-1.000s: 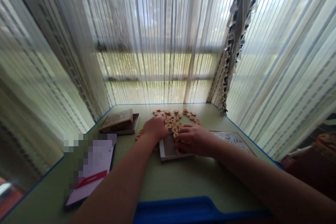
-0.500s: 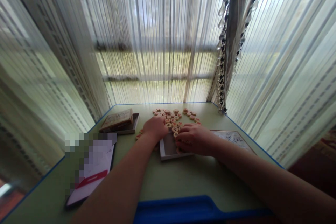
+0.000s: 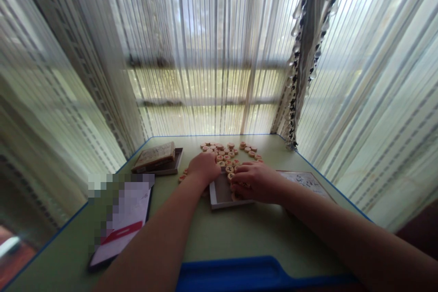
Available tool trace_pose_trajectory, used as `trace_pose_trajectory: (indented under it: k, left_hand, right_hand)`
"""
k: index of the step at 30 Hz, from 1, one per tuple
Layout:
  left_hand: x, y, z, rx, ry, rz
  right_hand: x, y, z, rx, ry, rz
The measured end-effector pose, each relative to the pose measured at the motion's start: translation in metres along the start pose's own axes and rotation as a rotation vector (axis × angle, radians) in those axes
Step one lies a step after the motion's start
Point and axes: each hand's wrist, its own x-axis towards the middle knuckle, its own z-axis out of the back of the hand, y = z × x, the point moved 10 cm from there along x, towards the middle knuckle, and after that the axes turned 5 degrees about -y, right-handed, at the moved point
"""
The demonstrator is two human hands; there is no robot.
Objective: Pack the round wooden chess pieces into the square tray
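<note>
Round wooden Chinese chess pieces (image 3: 221, 157) with red and dark characters lie spread over the far middle of the table. In front of them is a shallow open cardboard box (image 3: 219, 197). My left hand (image 3: 205, 167) is curled at the box's far left corner, against the pieces; its fingertips are hidden, so what it holds does not show. My right hand (image 3: 255, 180) reaches over the box's right part with bent fingers closed around several chess pieces, which are partly covered by the hand.
At the back left, a patterned box lid (image 3: 155, 155) leans on another shallow box (image 3: 178, 162). A tablet or phone (image 3: 125, 219), partly blurred out, lies at the left. On the right is a printed sheet or board (image 3: 304, 181). A blue tray edge (image 3: 232, 273) runs along the front; curtains (image 3: 212, 54) hang behind.
The view has shifted very slightly. Both hands stay in nearly the same place over the box and pieces, with only small finger movement in the right hand.
</note>
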Motion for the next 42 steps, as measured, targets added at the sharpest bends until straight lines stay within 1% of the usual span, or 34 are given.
trace_pose_trajectory:
  k: [7, 15, 23, 36, 42]
  left_hand:
    - [0.001, -0.003, -0.002, 0.007, -0.011, -0.048]
    - [-0.001, -0.006, -0.002, -0.004, 0.017, -0.051]
    - [-0.003, -0.015, -0.003, 0.018, 0.016, -0.102]
    - [-0.004, -0.016, -0.002, 0.019, 0.008, -0.115]
    - [-0.004, -0.016, -0.002, 0.02, 0.028, -0.116]
  right_hand:
    - [-0.001, -0.001, -0.002, 0.007, -0.002, 0.005]
    - [0.0, 0.0, -0.001, 0.028, 0.01, 0.001]
    - [-0.001, -0.002, -0.003, 0.006, 0.02, -0.007]
    - [-0.001, -0.002, -0.003, 0.017, 0.026, -0.006]
    - [-0.001, -0.003, -0.003, 0.033, 0.022, -0.006]
